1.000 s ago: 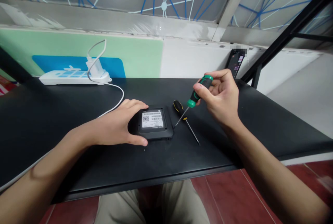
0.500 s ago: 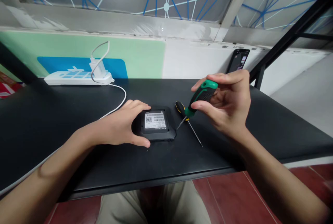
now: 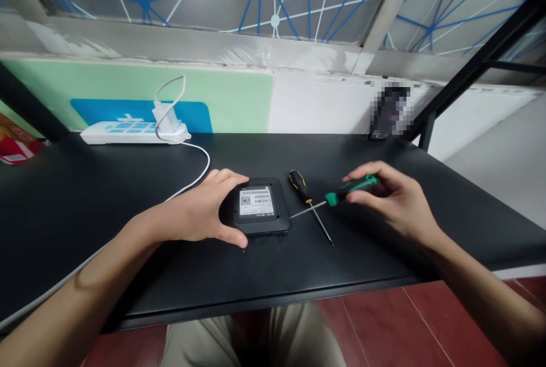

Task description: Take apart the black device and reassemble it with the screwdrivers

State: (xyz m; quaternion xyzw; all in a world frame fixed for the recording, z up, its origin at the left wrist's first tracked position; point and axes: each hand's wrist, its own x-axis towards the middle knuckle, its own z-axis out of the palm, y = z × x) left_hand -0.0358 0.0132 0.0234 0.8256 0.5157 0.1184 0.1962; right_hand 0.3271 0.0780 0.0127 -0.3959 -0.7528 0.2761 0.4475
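A flat, square black electronic device (image 3: 279, 207) lies on the black table with its white label and QR code facing up. My left hand (image 3: 198, 210) grips its left side, fingers on the far edge and thumb at the near edge. In my right hand (image 3: 398, 202) is a green-and-black screwdriver (image 3: 352, 189), held low and nearly level by its handle. Its tip is at the device's right edge, near the front corner; whether it is wedged in a seam I cannot tell. The shaft crosses above a black-and-yellow screwdriver (image 3: 300, 186) lying on the table.
A white power strip (image 3: 111, 133) with a charger (image 3: 165, 118) plugged in stands along the back wall. The white cable (image 3: 200, 173) runs beneath my left forearm. A blurred-out phone (image 3: 386, 114) leans at the back right. A red packet (image 3: 19, 148) is at the far left.
My right hand has swung right and down, tilting the green screwdriver from steep to nearly flat, its tip staying by the device's right edge. My left hand keeps its hold.
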